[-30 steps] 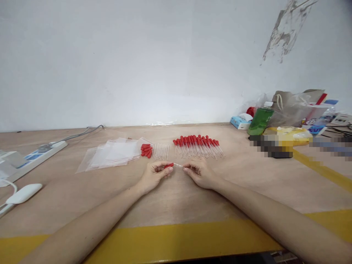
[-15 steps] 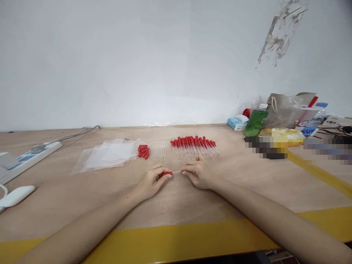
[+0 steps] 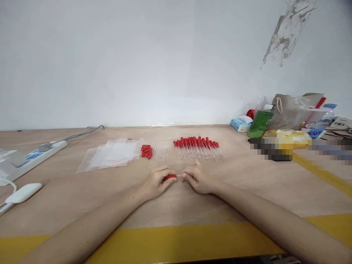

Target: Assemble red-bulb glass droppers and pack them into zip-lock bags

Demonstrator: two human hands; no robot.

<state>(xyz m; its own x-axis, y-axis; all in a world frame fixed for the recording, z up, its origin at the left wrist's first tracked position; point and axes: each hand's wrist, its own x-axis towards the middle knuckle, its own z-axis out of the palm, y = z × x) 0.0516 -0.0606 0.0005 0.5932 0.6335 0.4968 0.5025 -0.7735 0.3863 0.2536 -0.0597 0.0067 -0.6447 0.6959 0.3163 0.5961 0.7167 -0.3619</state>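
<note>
My left hand (image 3: 158, 182) is closed around a red rubber dropper bulb (image 3: 170, 176), its open end pointing right. Between finger and thumb, my right hand (image 3: 198, 178) pinches a thin clear dropper tube (image 3: 179, 175). The tube's left end meets the bulb; how deep it sits inside I cannot tell. Beyond my left hand lie a small pile of loose red bulbs (image 3: 146, 151) and a row of bare clear tubes (image 3: 161, 152). Past my right hand is a row of droppers with red bulbs on their tubes (image 3: 196, 143).
Clear plastic bags (image 3: 115, 154) lie left of the loose bulbs. A power strip (image 3: 41, 157) and a white plug-like device (image 3: 27, 192) are at the left. At the right stand a tissue pack (image 3: 240, 125), a green bottle (image 3: 260, 123) and a yellow packet (image 3: 295, 137).
My hands have come closer together, and less of the tube shows between the bulb and my right fingers. The whole view has shifted slightly.
</note>
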